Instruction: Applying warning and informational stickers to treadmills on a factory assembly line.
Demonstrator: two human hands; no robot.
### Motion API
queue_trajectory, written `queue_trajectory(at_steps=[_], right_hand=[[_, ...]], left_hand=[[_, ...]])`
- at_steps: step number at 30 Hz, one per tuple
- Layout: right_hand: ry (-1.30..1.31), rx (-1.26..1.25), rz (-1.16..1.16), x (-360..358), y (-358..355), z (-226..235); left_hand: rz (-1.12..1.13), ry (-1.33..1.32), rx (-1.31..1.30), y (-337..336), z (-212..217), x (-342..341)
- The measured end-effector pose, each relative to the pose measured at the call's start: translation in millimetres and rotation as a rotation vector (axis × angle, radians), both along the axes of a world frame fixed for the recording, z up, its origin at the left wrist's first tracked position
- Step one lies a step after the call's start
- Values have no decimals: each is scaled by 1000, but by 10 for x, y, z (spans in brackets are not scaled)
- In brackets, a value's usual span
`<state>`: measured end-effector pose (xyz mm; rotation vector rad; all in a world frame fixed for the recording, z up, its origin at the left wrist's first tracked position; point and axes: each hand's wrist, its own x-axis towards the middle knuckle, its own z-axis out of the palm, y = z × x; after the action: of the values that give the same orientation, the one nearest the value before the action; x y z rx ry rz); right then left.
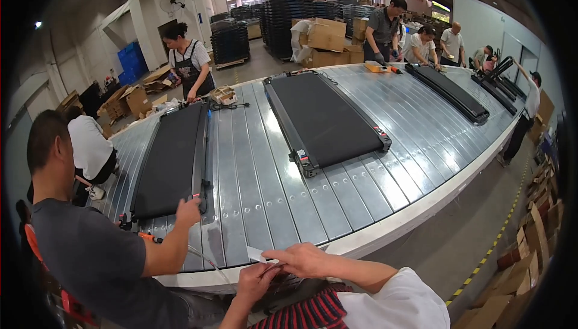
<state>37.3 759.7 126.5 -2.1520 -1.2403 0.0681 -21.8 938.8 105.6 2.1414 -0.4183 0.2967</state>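
White flat slip [256,255], perhaps paper or label, above near edge of smooth metal-slatted worktop [247,166]; long axis slants, free end pointing up-left. Right hand [303,260] comes leftward, fingers pinched on it. Left hand [253,283] below, angled upward, fingers curled; can't tell its grip.

The slip [256,254] is white, the knitted garment [313,313] striped red and black. Treadmill belts [325,118] are black, the slatted conveyor [247,169] silver-grey, the floor tape [481,263] striped yellow and black, the crates [131,63] blue.
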Motion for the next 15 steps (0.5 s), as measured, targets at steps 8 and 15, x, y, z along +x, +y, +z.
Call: queue_trajectory(at_steps=[8, 15], right_hand=[[-183, 144, -40, 402, -673, 184], [-169, 229, -186, 832, -1641, 113]], left_hand=[[9, 494, -224, -366, -260, 308], [-75, 256, 145, -1206, -76, 1007]])
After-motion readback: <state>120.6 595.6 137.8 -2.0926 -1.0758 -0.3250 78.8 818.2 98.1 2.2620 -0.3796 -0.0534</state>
